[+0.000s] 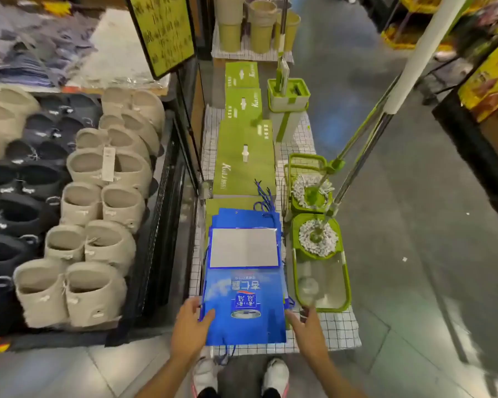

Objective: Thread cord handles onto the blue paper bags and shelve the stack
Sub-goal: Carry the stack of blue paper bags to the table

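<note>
Left hand (191,326) and right hand (306,330), fingers spread, flanking the blue paper bags (243,305) beside mop-filled green buckets (319,254).

Just ahead of my hands, green cartons (243,159) lie in a row running away from me on a checked cloth (339,328). To the right of my right hand sit two green spin-mop buckets (322,282), their mop poles (365,156) leaning up and away. Farther ahead stands a flat-mop bucket (288,96), with beige bins (260,27) beyond it. Left of my left hand, beige boots (95,294) and dark boots (0,248) fill a display. A yellow sign (164,30) hangs above them. My white sneakers (276,374) show below.
</note>
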